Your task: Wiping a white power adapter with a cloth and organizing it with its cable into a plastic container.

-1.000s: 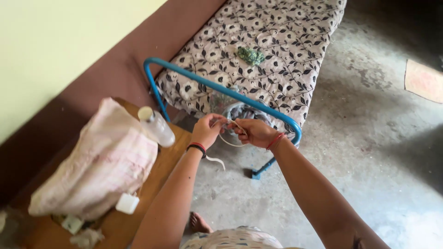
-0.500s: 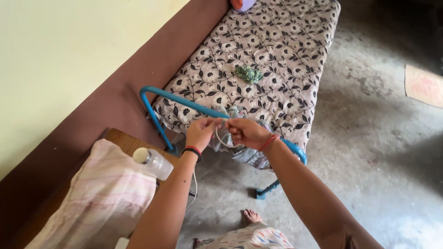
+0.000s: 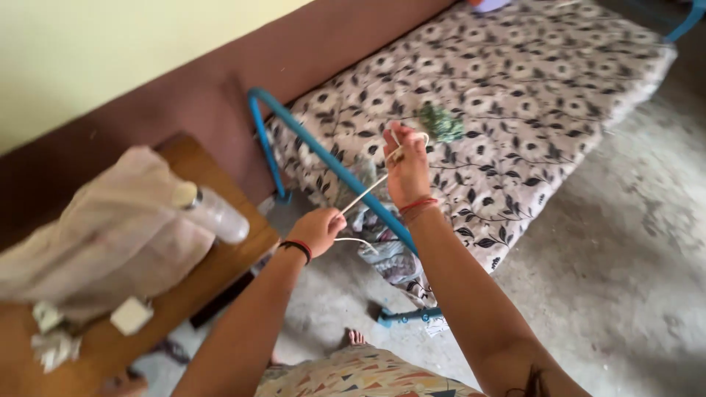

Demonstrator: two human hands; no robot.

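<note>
Two hands, one cord, seen from my head camera.

Item: my left hand [image 3: 318,229], low and near the middle, wearing a dark and red band at the wrist. Its fingers are curled closed around a thin white cord [image 3: 364,192]; a short loose end curves out to the right of the fist.

Item: my right hand [image 3: 407,165], raised higher and further out, red thread bands at the wrist. Its fingertips are pinched tight on the upper end of the same cord, which loops over the top of the hand. Between the two hands the cord runs taut on a slant.

Item: blue metal bed frame [image 3: 323,158], a bent tube crossing just behind the cord and under my right forearm.

Item: mattress [image 3: 529,95] with a pale cover printed in dark flowers and leaves, lying beyond the frame. A small green bundle [image 3: 441,123] rests on it, just to the right of my right hand.

Item: crumpled cloth [image 3: 386,254] hanging below the frame, near my left hand.

Item: wooden table [image 3: 220,268] on the left, bearing a pale cloth sack [image 3: 103,228], a clear plastic bottle [image 3: 213,213] lying tilted against the sack, and a small white block [image 3: 132,315].

Item: grey concrete floor [image 3: 625,279] to the right.
</note>
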